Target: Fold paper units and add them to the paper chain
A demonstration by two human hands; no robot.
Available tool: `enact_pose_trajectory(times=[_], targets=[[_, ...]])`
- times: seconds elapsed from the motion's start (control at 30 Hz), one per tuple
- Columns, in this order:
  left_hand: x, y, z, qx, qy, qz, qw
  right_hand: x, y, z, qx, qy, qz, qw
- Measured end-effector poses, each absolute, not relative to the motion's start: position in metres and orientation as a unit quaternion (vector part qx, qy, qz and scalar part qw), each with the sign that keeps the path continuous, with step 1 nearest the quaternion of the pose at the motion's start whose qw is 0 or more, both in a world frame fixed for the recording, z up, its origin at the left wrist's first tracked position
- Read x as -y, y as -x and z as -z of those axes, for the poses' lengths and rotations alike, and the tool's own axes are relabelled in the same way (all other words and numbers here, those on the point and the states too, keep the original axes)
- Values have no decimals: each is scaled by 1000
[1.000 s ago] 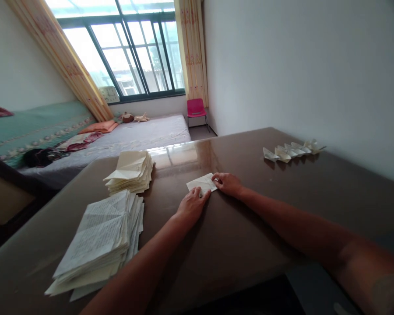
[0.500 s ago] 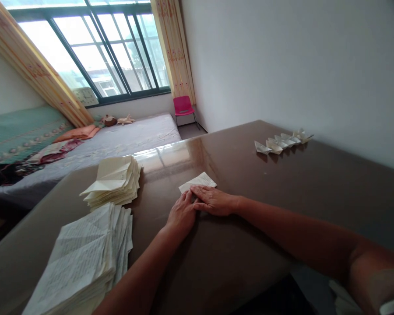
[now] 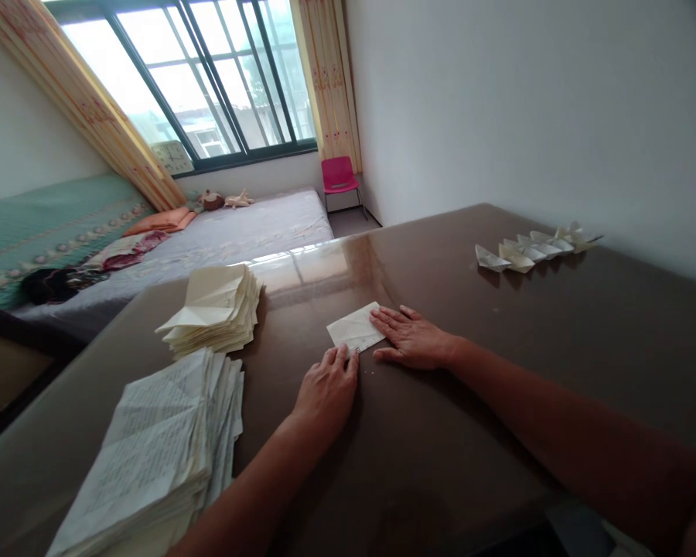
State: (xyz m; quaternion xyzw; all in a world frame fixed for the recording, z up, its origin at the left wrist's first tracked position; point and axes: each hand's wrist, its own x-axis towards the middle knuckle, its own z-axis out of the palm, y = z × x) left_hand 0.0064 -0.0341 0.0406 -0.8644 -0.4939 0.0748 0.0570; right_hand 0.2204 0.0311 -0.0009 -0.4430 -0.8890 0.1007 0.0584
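Note:
A small folded sheet of paper (image 3: pixel 353 328) lies flat on the brown glossy table (image 3: pixel 441 433). My left hand (image 3: pixel 329 384) rests at its near edge, fingertips touching the paper's lower corner. Spread over the paper's right end are the fingers of my right hand (image 3: pixel 414 338), palm down on the table. Neither hand grips anything. Left of my hands sit a stack of printed sheets with crease lines (image 3: pixel 151 433) and, behind it, a stack of yellowish creased paper (image 3: pixel 214 305).
A row of several folded paper boats (image 3: pixel 533 249) stands at the table's far right, near the white wall (image 3: pixel 499 108). Beyond the table are a bed (image 3: pixel 267 220), a pink chair (image 3: pixel 339 176) and a window (image 3: pixel 226 85) with patterned curtains.
My hands have moved apart, the right one sliding rightward, and more of the folded paper shows. The camera view has shifted slightly, so the surroundings sit further right.

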Motion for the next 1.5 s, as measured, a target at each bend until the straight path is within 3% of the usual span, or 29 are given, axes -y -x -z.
enact_pose_trajectory(times=[0.1, 0.27, 0.53, 0.77, 1.1, 1.33, 1.5], targets=[[33, -4, -40, 493, 867, -57, 54, -25, -211, -3, 878, 468, -73, 76], [25, -2, -34, 480, 877, 12, 29, -14, -188, -5, 932, 335, -106, 82], [7, -2, -30, 481, 873, 14, 79, -39, -215, -4, 901, 417, -97, 65], [6, -10, -30, 484, 870, -7, 100, -34, -218, -4, 902, 409, -53, 130], [-2, 11, -27, 524, 845, 93, 58, -38, -227, -18, 892, 388, -38, 228], [8, 0, -29, 465, 872, 141, 62, -9, -211, -40, 921, 345, 63, 169], [10, 0, -22, 449, 879, 162, 14, -13, -217, -36, 932, 315, -7, 179]])
